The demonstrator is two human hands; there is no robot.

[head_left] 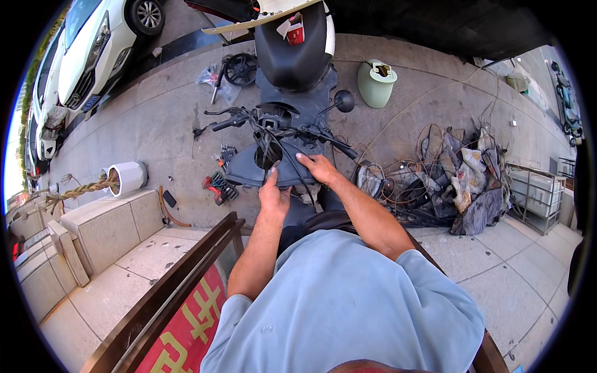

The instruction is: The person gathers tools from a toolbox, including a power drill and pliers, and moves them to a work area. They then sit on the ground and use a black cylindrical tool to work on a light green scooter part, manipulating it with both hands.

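While we lean over the scooter (pixel 292 59): both our hands are on its dark front panel (pixel 245 169), which sits between the handlebar (pixel 286 132) and our body.
Left hand (pixel 273 196): its thumb lies on the panel near the lower edge, the other fingers curled below, so that we pinch that edge.
Right hand (pixel 320 169): its thumb rests on the right part of the panel; the other fingers are partly hidden, and we cannot tell how they close.
Cable (pixel 301 176): dark and thin, it crosses the panel between our hands.
Mirror (pixel 344 101): round and dark, it stands at the right of the handlebar.
Pavement at left: we see a red power drill (pixel 216 190) near the panel and a black wheel (pixel 240 69) farther off.
Pavement at right: a pale green bin (pixel 377 87) stands well apart from a heap of cloth and wires (pixel 463 177).
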